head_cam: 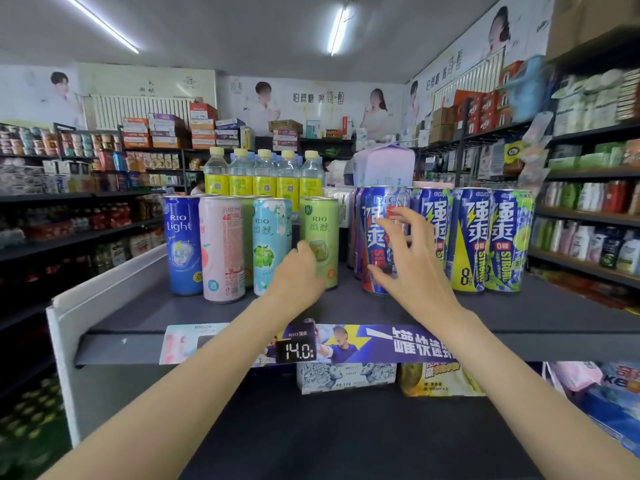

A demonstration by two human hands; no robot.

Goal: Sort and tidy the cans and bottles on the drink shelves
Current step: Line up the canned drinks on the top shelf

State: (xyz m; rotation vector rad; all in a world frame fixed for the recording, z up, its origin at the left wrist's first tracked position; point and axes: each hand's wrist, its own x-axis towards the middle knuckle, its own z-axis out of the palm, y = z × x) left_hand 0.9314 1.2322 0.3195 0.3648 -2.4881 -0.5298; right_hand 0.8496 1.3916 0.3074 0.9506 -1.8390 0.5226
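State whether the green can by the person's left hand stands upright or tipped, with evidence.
Upright. The green can has its rim level on top and its base flat on the shelf; the left hand touches its lower side.

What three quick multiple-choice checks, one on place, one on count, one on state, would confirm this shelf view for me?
1. Where do the yellow-capped bottles stand?
A. behind the slim cans
B. on the lower shelf
C. in front of the price tag

2. How many yellow caps show in that row?
A. two
B. five
C. nine

3. What is the left hand doing?
A. hanging idle
B. gripping the green can
C. lifting a bottle

Key: 1 A, they rise behind the slim cans; 2 B, five caps are visible; 3 B, its fingers curl round the can's lower part.
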